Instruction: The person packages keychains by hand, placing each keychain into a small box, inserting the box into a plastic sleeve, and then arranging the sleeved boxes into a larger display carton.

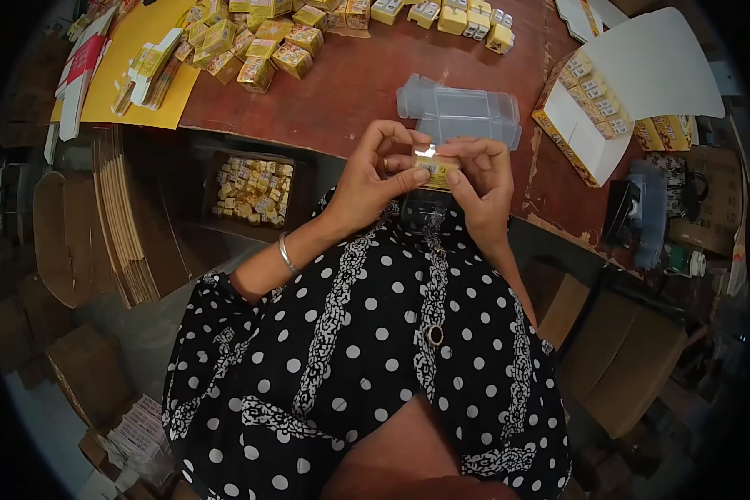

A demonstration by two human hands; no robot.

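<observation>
Close to my body at the table's front edge, both hands pinch a small yellow box (pixel 437 172) that has a shiny, clear surface. My left hand (pixel 381 177) holds its left side, with a ring on one finger and a bangle on the wrist. My right hand (pixel 483 185) grips the right side with thumb and fingers. Clear plastic hangs below the box. Just beyond my fingers, clear plastic trays (pixel 462 112) lie on the red table (pixel 342 100).
Many small yellow boxes (pixel 258 73) are heaped at the back. An open display carton (pixel 550 117) holding small boxes stands at the right. Below the table at left, a box (pixel 302 196) holds several small yellow pieces beside stacked cardboard (pixel 125 217).
</observation>
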